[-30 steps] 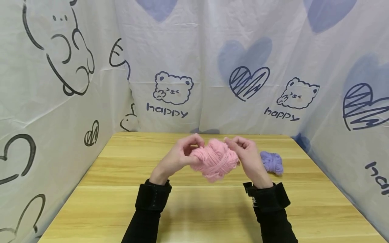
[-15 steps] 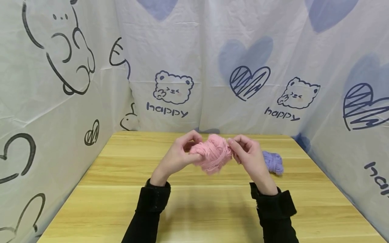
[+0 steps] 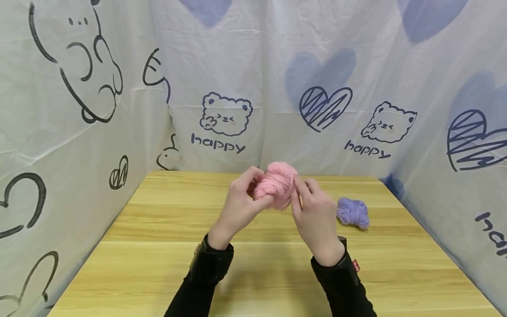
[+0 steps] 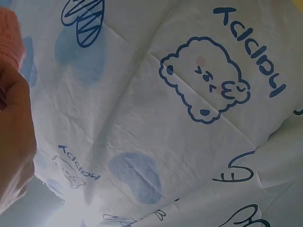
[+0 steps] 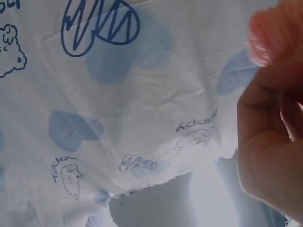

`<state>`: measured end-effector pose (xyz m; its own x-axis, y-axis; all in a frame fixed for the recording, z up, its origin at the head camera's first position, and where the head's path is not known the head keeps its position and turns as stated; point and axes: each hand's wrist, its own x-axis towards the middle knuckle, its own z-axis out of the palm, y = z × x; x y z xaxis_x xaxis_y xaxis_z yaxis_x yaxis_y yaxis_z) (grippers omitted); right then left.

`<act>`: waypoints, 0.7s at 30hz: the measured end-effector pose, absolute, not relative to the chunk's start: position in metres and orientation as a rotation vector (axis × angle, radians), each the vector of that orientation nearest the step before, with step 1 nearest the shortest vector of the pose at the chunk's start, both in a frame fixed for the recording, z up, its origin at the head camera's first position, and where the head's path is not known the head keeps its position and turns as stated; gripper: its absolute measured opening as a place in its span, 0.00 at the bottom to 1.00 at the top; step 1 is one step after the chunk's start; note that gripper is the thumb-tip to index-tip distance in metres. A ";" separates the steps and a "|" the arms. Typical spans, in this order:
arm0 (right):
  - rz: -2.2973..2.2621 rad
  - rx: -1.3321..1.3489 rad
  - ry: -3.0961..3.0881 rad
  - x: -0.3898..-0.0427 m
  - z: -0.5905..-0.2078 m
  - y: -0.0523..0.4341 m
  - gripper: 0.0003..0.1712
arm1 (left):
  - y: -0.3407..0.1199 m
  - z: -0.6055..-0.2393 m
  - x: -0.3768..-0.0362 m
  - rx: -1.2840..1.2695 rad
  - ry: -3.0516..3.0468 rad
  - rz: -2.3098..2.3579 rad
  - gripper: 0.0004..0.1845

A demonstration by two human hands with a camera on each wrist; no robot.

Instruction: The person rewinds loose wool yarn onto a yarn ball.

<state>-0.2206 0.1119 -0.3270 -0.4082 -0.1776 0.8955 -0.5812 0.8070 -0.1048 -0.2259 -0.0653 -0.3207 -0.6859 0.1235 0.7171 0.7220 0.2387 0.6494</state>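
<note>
A pink skein of yarn (image 3: 279, 182) is held up above the table between both hands in the head view. My left hand (image 3: 237, 207) grips its left side, thumb in front and fingers behind. At its right edge the fingertips of my right hand (image 3: 317, 215) pinch the yarn. The left wrist view catches part of the pink yarn (image 4: 9, 40) above the left hand (image 4: 14, 137). In the right wrist view, the yarn (image 5: 274, 35) shows over the bent fingers of the right hand (image 5: 265, 137).
A purple skein of yarn (image 3: 353, 213) lies on the wooden table (image 3: 158, 264), to the right of my right hand. White curtains (image 3: 178, 66) printed with hearts and bears stand behind the table and along both sides.
The pink skein has turned and risen a little in my hands. My right hand has rotated, its fingers now pointing up along the skein's right edge, and more of the purple skein shows.
</note>
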 end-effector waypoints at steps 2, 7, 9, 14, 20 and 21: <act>0.552 0.611 -2.032 -0.220 -0.327 0.108 0.19 | -0.065 -0.320 -0.226 -0.694 -1.968 -1.526 0.14; 1.262 0.739 -2.167 -0.228 -0.333 0.098 0.28 | -0.063 -0.324 -0.227 -0.550 -1.959 -1.730 0.16; 1.602 0.716 -2.143 -0.235 -0.339 0.094 0.29 | -0.061 -0.327 -0.227 -0.525 -1.996 -1.808 0.16; 2.186 0.477 -1.984 -0.261 -0.358 0.097 0.25 | -0.059 -0.336 -0.229 -0.498 -2.204 -1.933 0.17; 2.488 0.238 -1.842 -0.279 -0.375 0.117 0.25 | -0.065 -0.344 -0.229 -0.476 -2.530 -1.779 0.26; 2.484 0.212 -1.837 -0.281 -0.379 0.121 0.26 | -0.066 -0.347 -0.229 -0.476 -2.561 -1.750 0.27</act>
